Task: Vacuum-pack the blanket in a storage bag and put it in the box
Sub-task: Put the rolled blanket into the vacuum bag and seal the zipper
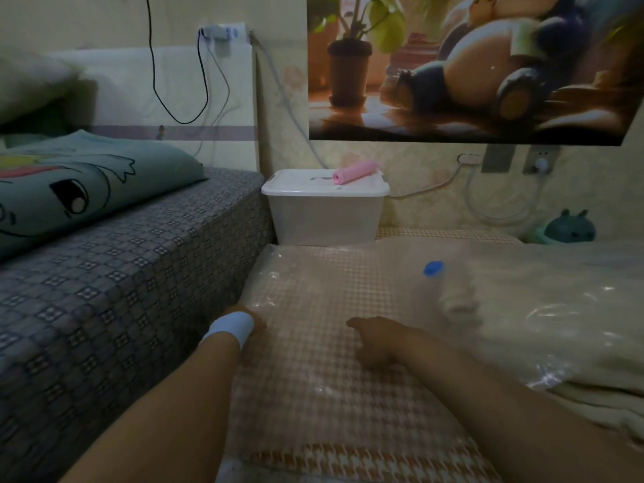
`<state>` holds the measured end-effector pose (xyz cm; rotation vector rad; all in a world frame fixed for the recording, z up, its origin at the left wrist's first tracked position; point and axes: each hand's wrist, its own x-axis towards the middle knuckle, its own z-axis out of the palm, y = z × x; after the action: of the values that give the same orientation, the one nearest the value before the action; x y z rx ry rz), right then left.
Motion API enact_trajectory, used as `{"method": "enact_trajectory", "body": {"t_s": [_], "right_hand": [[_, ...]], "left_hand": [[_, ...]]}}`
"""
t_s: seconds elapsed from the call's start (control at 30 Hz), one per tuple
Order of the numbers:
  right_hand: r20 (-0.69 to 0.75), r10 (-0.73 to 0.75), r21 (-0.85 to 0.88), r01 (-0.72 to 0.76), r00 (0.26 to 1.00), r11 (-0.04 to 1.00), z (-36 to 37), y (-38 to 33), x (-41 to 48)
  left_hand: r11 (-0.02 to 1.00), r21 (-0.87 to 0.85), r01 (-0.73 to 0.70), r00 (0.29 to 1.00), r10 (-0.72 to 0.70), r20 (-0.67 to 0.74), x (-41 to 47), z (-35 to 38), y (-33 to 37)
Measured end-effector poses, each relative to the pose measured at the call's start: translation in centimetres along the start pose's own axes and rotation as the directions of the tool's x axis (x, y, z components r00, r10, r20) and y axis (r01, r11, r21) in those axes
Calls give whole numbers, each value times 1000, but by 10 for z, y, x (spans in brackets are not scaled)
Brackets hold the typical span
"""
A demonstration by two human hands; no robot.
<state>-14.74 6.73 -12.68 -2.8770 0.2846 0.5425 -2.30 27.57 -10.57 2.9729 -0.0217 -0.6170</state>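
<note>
A clear plastic storage bag (313, 294) lies flat on the low bed, and the houndstooth cover shows through it. The cream blanket (543, 329) sits inside it on the right, beside the blue valve cap (433, 268). My left hand (256, 325), beyond a white wristband, is at the bag's left edge; its fingers are hidden. My right hand (369, 339) rests on top of the bag near the middle, fingers loosely bent and blurred. The white storage box (324, 217) stands lidded at the bag's far end.
A pink roll (353, 172) lies on the box lid. A higher bed with a grey patterned cover (115, 273) and a cartoon pillow (69, 190) borders the left. Cables hang down the wall. A small teal toy (569, 230) sits at the far right.
</note>
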Motion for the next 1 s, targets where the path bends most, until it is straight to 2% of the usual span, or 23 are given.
{"method": "enact_trajectory", "body": {"t_s": [0.1, 0.13, 0.2, 0.27, 0.37, 0.43, 0.5, 0.53, 0.6, 0.67, 0.73, 0.77, 0.8, 0.87, 0.93, 1.0], "right_hand": [[-26, -10, -4, 10, 1000, 1000, -3, 0, 1], [-52, -14, 1, 15, 999, 1000, -4, 0, 0], [-151, -43, 52, 51, 988, 997, -11, -1, -3], [-300, -54, 157, 105, 952, 982, -27, -5, -7], [-530, -63, 157, 171, 846, 973, -59, -15, -12], [-630, -136, 35, 203, 765, 979, -82, -21, -16], [-686, -224, -85, 229, 693, 970, -102, -26, -18], [-707, -251, -115, 242, 662, 963, -113, -30, -19], [-750, -213, -72, 242, 626, 968, -136, -37, -22], [-788, -132, -53, 147, 602, 988, -158, -39, -25], [-861, -52, -24, 63, 505, 998, -173, -35, -30], [-892, -2, 9, 23, 452, 1000, -179, -32, -31], [-912, 42, 45, -4, 408, 999, -184, -28, -32], [-919, 141, 152, -1, 369, 988, -191, -21, -24], [-892, 228, 258, 27, 389, 966, -199, -17, -13], [-857, 255, 377, 207, 448, 903, -211, -10, 4]], "left_hand": [[982, -179, -57, 995, 42, -90, -1, -7, 5], [972, -203, -120, 986, 92, -142, -2, -11, 8], [906, -273, -322, 922, 235, -308, -8, -17, 16], [838, -195, -510, 819, 404, -407, -26, -26, 24], [713, 88, -696, 631, 665, -399, -59, -42, 31], [628, 328, -706, 526, 775, -351, -80, -55, 31], [527, 546, -652, 443, 848, -289, -93, -68, 29], [478, 622, -621, 411, 874, -260, -98, -75, 29], [390, 732, -559, 351, 911, -217, -105, -91, 31], [378, 787, -487, 315, 917, -245, -106, -109, 30], [444, 796, -412, 235, 896, -378, -100, -127, 33], [508, 777, -372, 227, 861, -455, -96, -136, 35], [564, 767, -305, 274, 823, -497, -92, -143, 37], [617, 771, -159, 402, 753, -520, -80, -154, 50], [637, 767, -81, 482, 698, -529, -72, -161, 72], [670, 737, -89, 557, 647, -521, -54, -178, 95]]}}
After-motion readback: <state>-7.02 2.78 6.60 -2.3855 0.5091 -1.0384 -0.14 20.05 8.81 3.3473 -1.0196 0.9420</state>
